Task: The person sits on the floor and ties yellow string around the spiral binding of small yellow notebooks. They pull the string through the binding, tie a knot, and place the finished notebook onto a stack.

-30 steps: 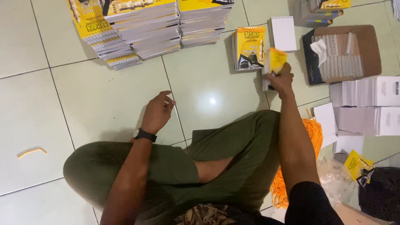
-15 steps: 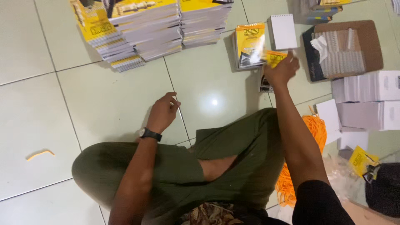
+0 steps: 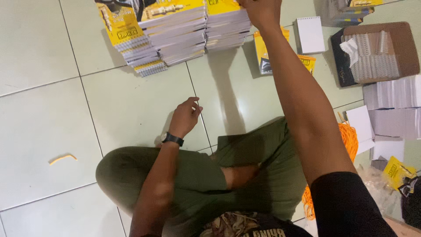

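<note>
I sit cross-legged on a pale tiled floor. My right hand (image 3: 261,10) reaches far forward onto the right-hand stack of yellow-covered spiral booklets (image 3: 226,26), and the frame's top edge cuts off its fingers. A taller stack (image 3: 173,33) and a slipping pile (image 3: 131,48) stand to its left. My left hand (image 3: 186,116), with a black wristwatch (image 3: 171,138), rests on the floor in front of my knee, fingers curled with nothing seen in them. A single yellow booklet (image 3: 262,57) and a small yellow cover (image 3: 308,62) lie on the floor beside my right forearm.
At the right are a white spiral notepad (image 3: 310,34), an open cardboard box of white binding coils (image 3: 377,55), stacks of white paper (image 3: 394,105) and an orange coil bundle (image 3: 348,136). A small yellow scrap (image 3: 62,158) lies at the left.
My right hand left the small yellow cover on the floor by the single booklet and stretched up to the booklet stacks. The camera tilted forward. My left hand stayed in place.
</note>
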